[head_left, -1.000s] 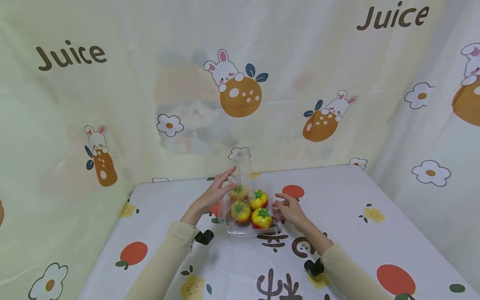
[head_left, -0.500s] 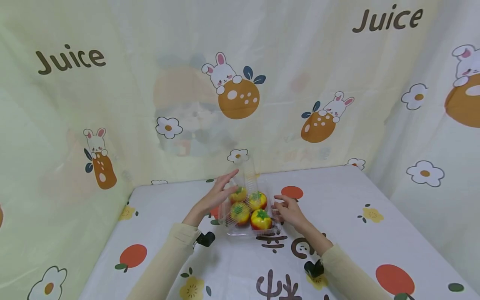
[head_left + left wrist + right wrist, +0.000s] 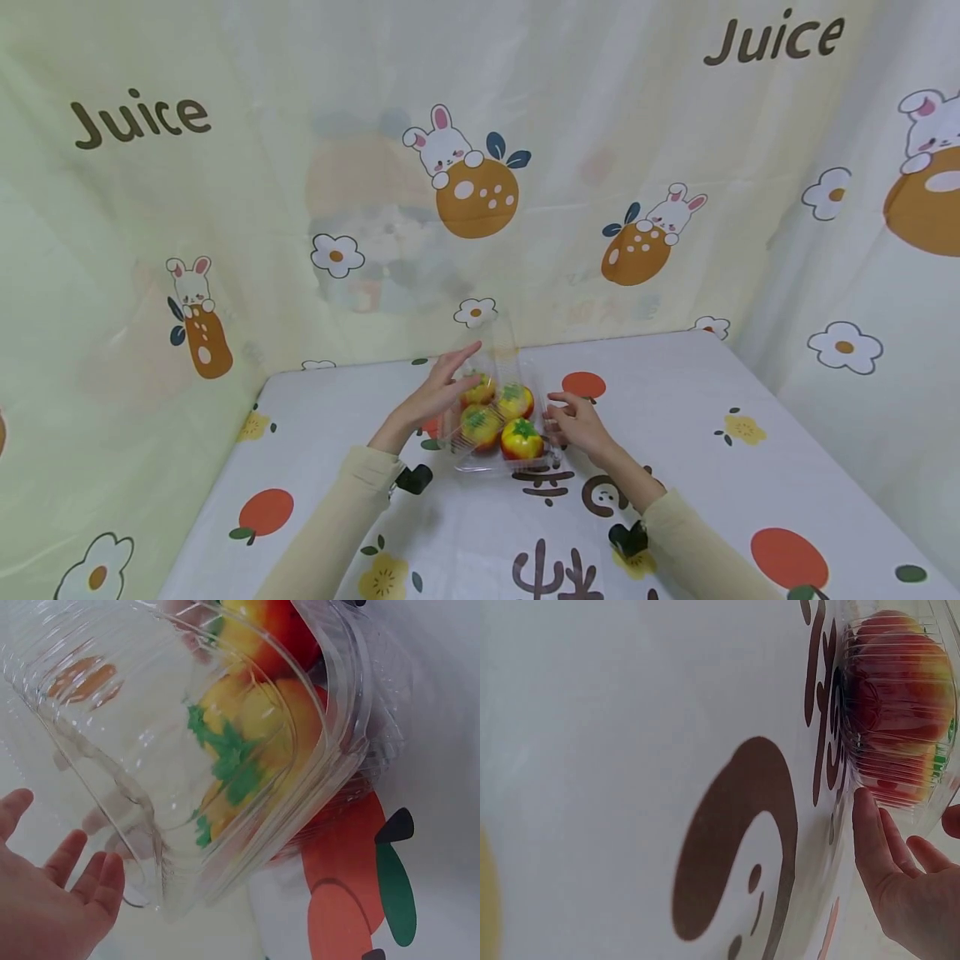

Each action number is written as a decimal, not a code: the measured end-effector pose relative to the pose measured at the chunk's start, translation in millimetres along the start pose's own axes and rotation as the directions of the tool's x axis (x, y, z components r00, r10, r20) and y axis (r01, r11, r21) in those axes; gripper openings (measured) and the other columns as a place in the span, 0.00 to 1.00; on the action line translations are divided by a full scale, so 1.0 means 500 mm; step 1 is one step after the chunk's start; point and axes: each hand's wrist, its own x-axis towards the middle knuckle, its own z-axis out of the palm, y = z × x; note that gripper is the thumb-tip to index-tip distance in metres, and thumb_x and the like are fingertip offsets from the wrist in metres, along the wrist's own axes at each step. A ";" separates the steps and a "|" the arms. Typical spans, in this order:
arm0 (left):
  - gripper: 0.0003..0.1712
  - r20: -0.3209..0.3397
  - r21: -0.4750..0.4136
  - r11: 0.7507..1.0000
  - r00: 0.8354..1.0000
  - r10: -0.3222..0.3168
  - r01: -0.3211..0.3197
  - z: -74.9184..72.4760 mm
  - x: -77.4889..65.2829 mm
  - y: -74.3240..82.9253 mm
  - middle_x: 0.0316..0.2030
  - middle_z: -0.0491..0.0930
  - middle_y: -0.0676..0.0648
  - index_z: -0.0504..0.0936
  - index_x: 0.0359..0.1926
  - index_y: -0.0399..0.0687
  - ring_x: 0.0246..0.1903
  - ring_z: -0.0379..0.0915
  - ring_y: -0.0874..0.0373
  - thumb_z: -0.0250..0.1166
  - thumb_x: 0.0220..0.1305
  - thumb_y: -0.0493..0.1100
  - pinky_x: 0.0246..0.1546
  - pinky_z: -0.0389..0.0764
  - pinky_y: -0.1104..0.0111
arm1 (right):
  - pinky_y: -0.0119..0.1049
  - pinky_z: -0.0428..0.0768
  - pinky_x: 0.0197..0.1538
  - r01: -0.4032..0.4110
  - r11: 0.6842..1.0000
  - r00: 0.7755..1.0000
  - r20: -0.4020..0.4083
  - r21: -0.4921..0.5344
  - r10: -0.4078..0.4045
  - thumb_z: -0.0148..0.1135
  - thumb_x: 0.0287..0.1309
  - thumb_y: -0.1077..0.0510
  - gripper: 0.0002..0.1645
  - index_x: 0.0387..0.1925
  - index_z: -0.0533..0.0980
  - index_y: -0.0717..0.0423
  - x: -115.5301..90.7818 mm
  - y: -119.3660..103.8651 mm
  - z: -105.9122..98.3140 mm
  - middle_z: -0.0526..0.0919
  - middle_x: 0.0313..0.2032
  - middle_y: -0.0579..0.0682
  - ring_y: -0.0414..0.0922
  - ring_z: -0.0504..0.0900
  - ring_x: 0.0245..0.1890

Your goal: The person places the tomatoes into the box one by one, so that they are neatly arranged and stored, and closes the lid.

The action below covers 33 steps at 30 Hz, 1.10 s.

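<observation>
A clear plastic clamshell box (image 3: 474, 467) stands on the table, holding several yellow-and-red, persimmon-like fruits (image 3: 522, 439) with green leafy tops. Its hinged lid (image 3: 135, 772) is raised and leans rightward over the left-hand fruits. My left hand (image 3: 435, 392) is at the lid's outer left side, fingers extended, fingertips right at the plastic. At the box's right wall is my right hand (image 3: 581, 425). In the right wrist view its fairly straight fingers (image 3: 874, 840) rest against the lower ribbed wall, the thumb apart near the rim.
A white tablecloth (image 3: 675, 400) printed with fruits, flowers and dark lettering covers the table. Behind it hangs a pale curtain (image 3: 570, 275) with rabbit prints, close past the box. A black wrist camera (image 3: 414, 478) sits at the left cuff, another (image 3: 628, 537) at the right.
The lid has tipped further right over the fruits, and my left hand has moved slightly right with it. My right hand has stayed at the box's right side.
</observation>
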 end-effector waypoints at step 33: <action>0.33 -0.014 0.187 0.981 0.999 0.048 -0.045 0.033 0.004 0.005 0.69 0.55 0.34 0.65 0.73 0.46 0.66 0.50 0.38 0.56 0.69 0.48 0.62 0.60 0.41 | 0.42 0.85 0.34 0.011 0.999 1.000 0.012 0.052 -0.012 0.48 0.73 0.62 0.26 0.66 0.64 0.72 -0.014 -0.003 -0.011 0.81 0.44 0.69 0.50 0.85 0.32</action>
